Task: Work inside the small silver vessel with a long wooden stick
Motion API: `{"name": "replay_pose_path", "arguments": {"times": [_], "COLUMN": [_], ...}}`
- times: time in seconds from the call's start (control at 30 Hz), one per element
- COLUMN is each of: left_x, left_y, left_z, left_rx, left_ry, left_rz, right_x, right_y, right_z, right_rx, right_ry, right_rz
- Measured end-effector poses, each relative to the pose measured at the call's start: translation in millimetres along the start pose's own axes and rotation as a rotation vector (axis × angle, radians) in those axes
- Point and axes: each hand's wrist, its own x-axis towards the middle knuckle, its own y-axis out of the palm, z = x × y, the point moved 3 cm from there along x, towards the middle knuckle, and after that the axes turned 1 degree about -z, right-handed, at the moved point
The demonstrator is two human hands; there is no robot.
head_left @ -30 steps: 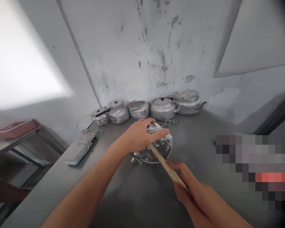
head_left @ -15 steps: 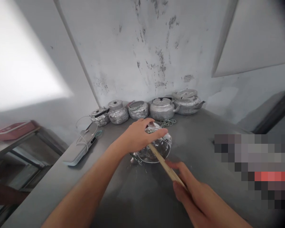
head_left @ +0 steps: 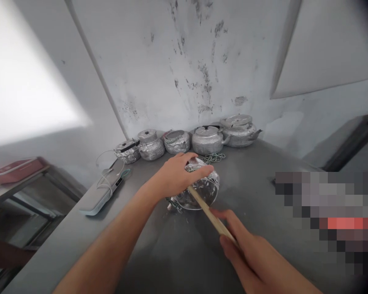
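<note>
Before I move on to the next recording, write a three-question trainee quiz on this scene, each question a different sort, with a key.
1. What is the right hand holding?
2. True or false: the left hand is touching nothing.
3. Where in the row by the wall does the dark-spouted metal kettle stand, as seen in the picture: (a) left end, (b) middle, (c) right end?

Key:
1. A wooden stick.
2. False; it rests on the open-mouthed metal pot.
3. (c).
</note>
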Motion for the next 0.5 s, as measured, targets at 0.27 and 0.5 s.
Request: {"name": "replay_pose_path", "arguments": {"times": [0.27, 0.5], "left_x": [0.1, 1.0], "left_y": [1.4, 3.4], "left_z": [0.7, 2.7], "left_rx": [0.013, 0.033], "left_ry": [-0.054, -0.054], "left_rz": [-0.034, -0.045], "right_x": [6.5, 3.5], "right_y": [0.3, 1.4], "right_z": [0.5, -2.9], "right_rx": [0.089, 0.059], "right_ry": [-0.003, -0.016], "right_rz": [0.112, 0.113]}}
